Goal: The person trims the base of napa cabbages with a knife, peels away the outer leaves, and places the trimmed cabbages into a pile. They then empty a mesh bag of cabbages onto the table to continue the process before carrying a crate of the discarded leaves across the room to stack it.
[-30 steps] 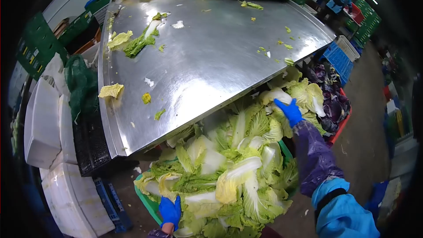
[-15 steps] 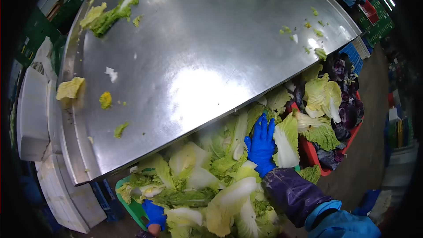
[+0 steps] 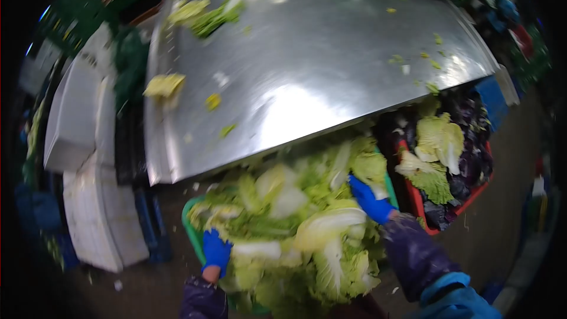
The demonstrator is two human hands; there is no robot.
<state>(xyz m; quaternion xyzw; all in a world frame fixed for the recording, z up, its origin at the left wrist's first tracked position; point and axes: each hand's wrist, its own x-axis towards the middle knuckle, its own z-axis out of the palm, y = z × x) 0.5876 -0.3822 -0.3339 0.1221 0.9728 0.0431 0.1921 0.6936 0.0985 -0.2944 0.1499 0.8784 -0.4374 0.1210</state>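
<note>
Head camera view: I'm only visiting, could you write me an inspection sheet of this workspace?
Surface: steel table, shiny, mostly bare.
Job's things: cabbage leaves heaped in a green basket below the table's edge.
Clutter: leaf scraps scattered on the table.
Hands: left hand at the basket's rim, right hand on the leaves; blur hides their grip.
Cables: nothing seen.
Surroundings: red crate with purple cabbage; white boxes beside the table.

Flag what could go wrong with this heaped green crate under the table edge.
The cabbage leaves are heaped above the rim of the green crate; loose ones may slide to the floor or into the red crate beside it. The right hand lies on the heap below the edge of the steel table and might knock it.
</note>
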